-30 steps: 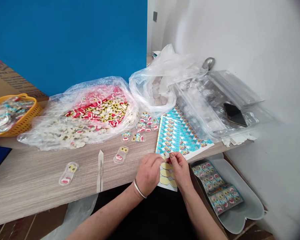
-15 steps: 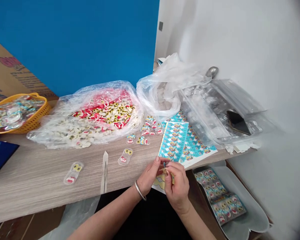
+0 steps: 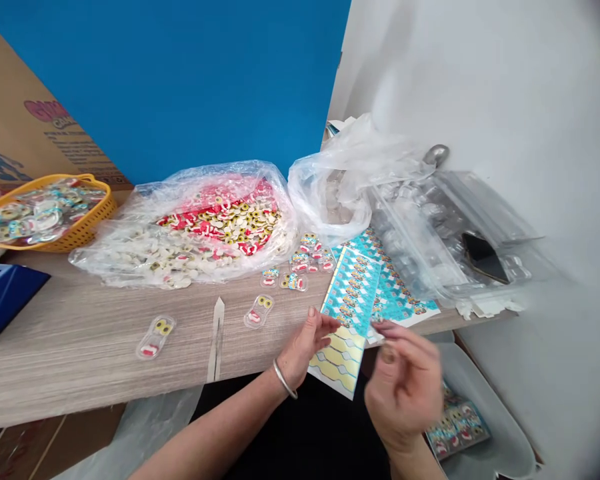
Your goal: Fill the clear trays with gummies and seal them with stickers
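Note:
My left hand is open over the edge of a turquoise sticker sheet, thumb up and fingers apart. The lower part of that sheet is bare yellow backing with wavy cut lines. My right hand, blurred, is to the right of the sheet with thumb and fingers curled together; what it pinches, if anything, is too smeared to make out. Left of my left hand a clear blister pack with yellow eyes and a red mouth lies on the table. Another such blister pack and metal tweezers lie farther left.
A plastic bag of small eye and mouth pieces covers the table's back. Around it are a yellow basket, several stickered packs, a clear bin and a black phone. Below right stands an open box of packs.
My hands have come apart. The right hand has swung right, away from the left, which has opened and uncovered the sheet's yellow backing. The view has shifted slightly.

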Tool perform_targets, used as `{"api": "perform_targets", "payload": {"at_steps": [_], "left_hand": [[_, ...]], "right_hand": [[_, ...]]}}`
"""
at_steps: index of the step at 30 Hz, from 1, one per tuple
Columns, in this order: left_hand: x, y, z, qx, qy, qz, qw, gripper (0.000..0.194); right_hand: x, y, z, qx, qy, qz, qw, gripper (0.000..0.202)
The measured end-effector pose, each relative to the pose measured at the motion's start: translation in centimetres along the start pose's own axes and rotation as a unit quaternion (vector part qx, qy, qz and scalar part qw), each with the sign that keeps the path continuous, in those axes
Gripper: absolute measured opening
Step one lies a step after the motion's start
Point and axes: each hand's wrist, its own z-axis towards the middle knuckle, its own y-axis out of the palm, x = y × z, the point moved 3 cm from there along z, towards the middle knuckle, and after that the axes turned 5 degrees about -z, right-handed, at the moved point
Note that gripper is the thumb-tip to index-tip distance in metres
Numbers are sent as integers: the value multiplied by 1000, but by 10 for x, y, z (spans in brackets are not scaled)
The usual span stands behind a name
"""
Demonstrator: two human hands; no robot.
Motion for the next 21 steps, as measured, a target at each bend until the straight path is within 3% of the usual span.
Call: {"api": "perform_targets", "payload": {"at_steps": [3,5,8,10,13,17,21], "left_hand": [[19,12,-23,-35,-5,-92,995,64],[26,15,-35,-49,-26,-139,989,53],[31,5,-43,12,-24,-162,986,26],[33,-12,-43,69,-4,-159,985,24],[46,-47,-43,106,10,-68,992,27],[73,-89,-52,60,-15,161,985,32],[93,-116,-63,38,-30,306,951,37]], "right_hand": [[10,20,-21,-67,-140,-85,984,21],[14,33,-36,-78,-188,-114,972,24],[8,47,-48,-112,-211,-118,964,29],[1,54,-49,-181,-205,-85,958,31],[-2,62,-40,-260,-146,-16,955,34],[12,87,-24,-310,0,16,951,38],[17,125,-32,-444,154,105,877,34]]}}
